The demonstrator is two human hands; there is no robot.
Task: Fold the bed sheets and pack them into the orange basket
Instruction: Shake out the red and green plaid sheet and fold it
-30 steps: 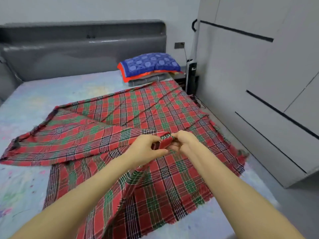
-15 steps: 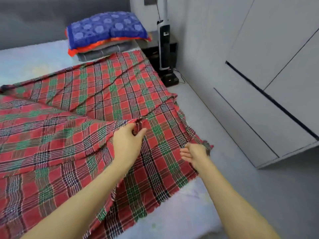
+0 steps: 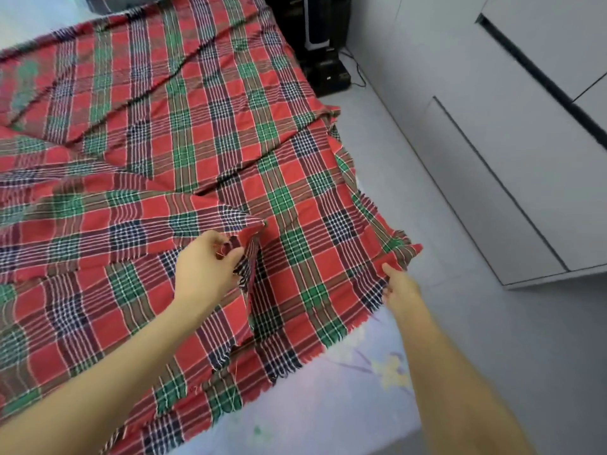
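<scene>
1. Head view is showing the red plaid sheet (image 3: pixel 197 142) lying spread over most of the bed. One layer is doubled over from the left, and the fringed near edge is reaching the side of the mattress (image 3: pixel 345 405).
2. Left hand (image 3: pixel 205 267) is pinching the corner of that doubled layer, thumb and fingers closed on the cloth near the middle of the sheet.
3. Right hand (image 3: pixel 399 285) is gripping the sheet's near right corner at the bed's edge, apart from the other hand.
4. By my reading, the first fold is under way: corners are being gathered, and no folded bundle exists yet.
5. The next move is likely calling for the two held corners to be brought together, with edges aligned and the cloth kept taut against bunching.
6. Orange basket is not appearing in view, so packing looks far off.
7. Grey wardrobe (image 3: pixel 492 159) is standing to the right across the floor, and a black appliance (image 3: pixel 323 60) is sitting at the far end beside the bed.
</scene>
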